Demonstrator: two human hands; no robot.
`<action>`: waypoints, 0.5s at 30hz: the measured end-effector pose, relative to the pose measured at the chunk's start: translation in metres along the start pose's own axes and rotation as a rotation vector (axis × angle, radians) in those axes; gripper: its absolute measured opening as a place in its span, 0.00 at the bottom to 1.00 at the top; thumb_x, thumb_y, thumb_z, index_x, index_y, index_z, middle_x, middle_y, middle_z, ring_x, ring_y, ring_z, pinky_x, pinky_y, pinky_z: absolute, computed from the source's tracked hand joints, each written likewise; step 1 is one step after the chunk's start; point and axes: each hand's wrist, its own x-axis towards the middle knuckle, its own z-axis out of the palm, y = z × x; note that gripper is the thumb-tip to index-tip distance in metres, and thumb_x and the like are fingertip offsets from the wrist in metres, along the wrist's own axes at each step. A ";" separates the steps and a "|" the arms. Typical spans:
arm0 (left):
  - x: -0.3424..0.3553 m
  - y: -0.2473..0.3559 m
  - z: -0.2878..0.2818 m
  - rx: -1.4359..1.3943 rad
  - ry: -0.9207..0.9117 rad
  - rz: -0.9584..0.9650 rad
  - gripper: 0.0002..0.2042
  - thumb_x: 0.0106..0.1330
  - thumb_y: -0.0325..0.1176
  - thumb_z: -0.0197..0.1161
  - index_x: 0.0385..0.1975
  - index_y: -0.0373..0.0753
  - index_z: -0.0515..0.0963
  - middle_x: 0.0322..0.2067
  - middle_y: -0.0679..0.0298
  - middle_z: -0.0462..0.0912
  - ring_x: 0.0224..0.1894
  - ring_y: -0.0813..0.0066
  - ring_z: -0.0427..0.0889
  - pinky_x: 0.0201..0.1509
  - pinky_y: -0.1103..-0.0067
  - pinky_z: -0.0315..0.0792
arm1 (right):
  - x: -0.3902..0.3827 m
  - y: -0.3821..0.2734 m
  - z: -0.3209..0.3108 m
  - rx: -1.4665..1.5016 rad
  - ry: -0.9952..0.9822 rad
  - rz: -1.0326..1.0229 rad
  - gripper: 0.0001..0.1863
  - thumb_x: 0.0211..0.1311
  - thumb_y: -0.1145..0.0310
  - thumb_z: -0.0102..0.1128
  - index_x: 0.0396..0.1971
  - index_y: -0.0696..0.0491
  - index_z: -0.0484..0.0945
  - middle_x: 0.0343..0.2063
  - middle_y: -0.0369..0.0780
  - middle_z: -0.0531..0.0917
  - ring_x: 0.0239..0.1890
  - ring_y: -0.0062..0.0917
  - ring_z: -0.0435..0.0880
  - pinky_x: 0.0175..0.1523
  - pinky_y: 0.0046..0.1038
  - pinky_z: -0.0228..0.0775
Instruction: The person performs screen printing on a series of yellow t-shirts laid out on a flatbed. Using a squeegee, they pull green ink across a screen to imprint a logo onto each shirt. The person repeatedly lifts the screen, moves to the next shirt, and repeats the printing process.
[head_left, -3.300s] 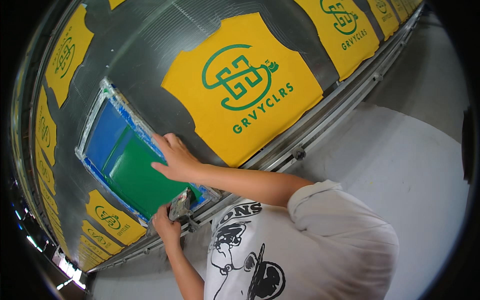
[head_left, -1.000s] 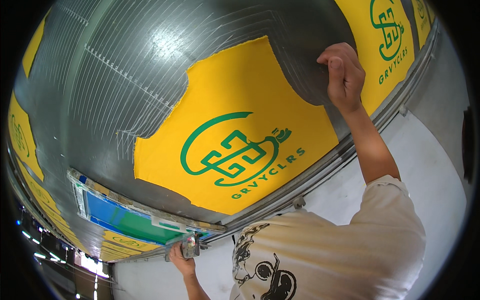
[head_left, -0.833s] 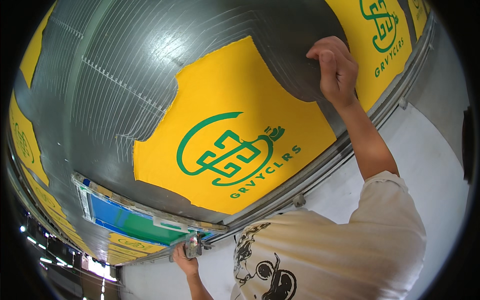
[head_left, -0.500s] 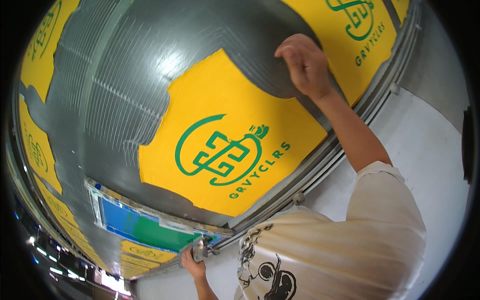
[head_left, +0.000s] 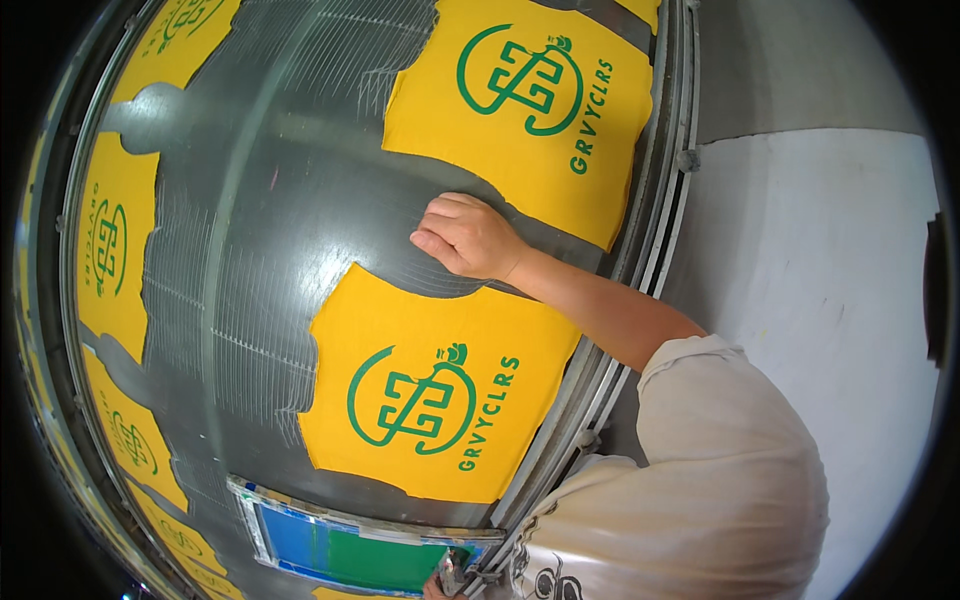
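Note:
My right hand (head_left: 466, 238) is closed with its fingers curled, over the dark table surface by the curved neckline edge of a yellow fabric piece (head_left: 540, 315). I see nothing in it, though its palm is hidden. A green line emblem and lettering are printed on that piece. Just beyond the hand lies a second yellow piece (head_left: 430, 110) with the same print. At the lower edge, partly cut off, my left hand (head_left: 436, 588) grips a metal fitting (head_left: 455, 568) at the near end of a printing screen (head_left: 385, 557), which has blue and green areas.
A metal rail (head_left: 655, 230) with small knobs runs along the table's right edge. More printed yellow pieces (head_left: 118, 235) lie along the left side. Right of the rail is a pale floor (head_left: 800, 260). My shirt (head_left: 690, 500) fills the lower right.
The view has shifted, bringing the far yellow piece more fully into sight and the screen lower. My right hand appears further left and lower, its fingers more tightly curled. The left hand stays at the fitting.

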 end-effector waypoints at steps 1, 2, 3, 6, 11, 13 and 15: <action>-0.001 -0.002 0.003 -0.009 0.000 -0.006 0.31 0.48 0.24 0.65 0.59 0.40 0.76 0.46 0.46 0.81 0.49 0.39 0.78 0.54 0.52 0.72 | -0.001 0.001 0.002 0.000 -0.007 0.004 0.13 0.70 0.64 0.60 0.26 0.55 0.81 0.26 0.40 0.80 0.33 0.36 0.80 0.43 0.34 0.75; 0.000 -0.001 0.005 0.007 0.001 -0.011 0.30 0.48 0.24 0.65 0.59 0.40 0.76 0.47 0.45 0.81 0.49 0.38 0.78 0.54 0.53 0.72 | -0.001 0.002 0.002 -0.003 -0.012 0.007 0.14 0.70 0.63 0.60 0.26 0.55 0.81 0.26 0.40 0.80 0.33 0.35 0.80 0.43 0.34 0.75; 0.001 0.001 0.007 0.022 0.002 -0.017 0.30 0.49 0.24 0.65 0.58 0.40 0.76 0.47 0.45 0.81 0.50 0.38 0.77 0.54 0.53 0.72 | -0.002 0.003 0.002 -0.006 -0.018 0.010 0.14 0.71 0.63 0.60 0.26 0.55 0.81 0.26 0.40 0.80 0.33 0.35 0.80 0.43 0.34 0.75; 0.009 -0.017 0.014 0.022 0.002 0.059 0.30 0.52 0.26 0.67 0.59 0.38 0.75 0.49 0.43 0.80 0.52 0.37 0.76 0.57 0.54 0.71 | -0.004 0.004 0.003 0.015 0.010 0.015 0.16 0.72 0.62 0.59 0.25 0.55 0.81 0.25 0.41 0.79 0.32 0.36 0.79 0.42 0.34 0.75; 0.002 -0.022 0.018 -0.037 -0.061 0.013 0.29 0.54 0.28 0.68 0.60 0.37 0.74 0.50 0.42 0.79 0.54 0.37 0.76 0.58 0.55 0.71 | -0.005 0.009 -0.007 0.171 0.021 0.192 0.20 0.74 0.61 0.55 0.24 0.57 0.81 0.26 0.43 0.82 0.31 0.37 0.82 0.39 0.32 0.75; 0.000 -0.019 0.024 -0.047 -0.075 0.009 0.29 0.55 0.29 0.69 0.60 0.36 0.74 0.50 0.42 0.79 0.54 0.38 0.76 0.59 0.55 0.71 | -0.005 0.014 -0.004 0.228 0.062 0.232 0.21 0.75 0.59 0.55 0.23 0.57 0.82 0.25 0.43 0.82 0.30 0.38 0.83 0.38 0.32 0.75; -0.009 -0.012 0.029 -0.054 -0.051 0.004 0.28 0.57 0.30 0.69 0.61 0.35 0.74 0.51 0.41 0.79 0.55 0.38 0.76 0.59 0.56 0.71 | 0.000 0.010 0.001 0.264 0.102 0.231 0.24 0.74 0.55 0.56 0.22 0.56 0.82 0.24 0.43 0.83 0.29 0.38 0.83 0.37 0.34 0.75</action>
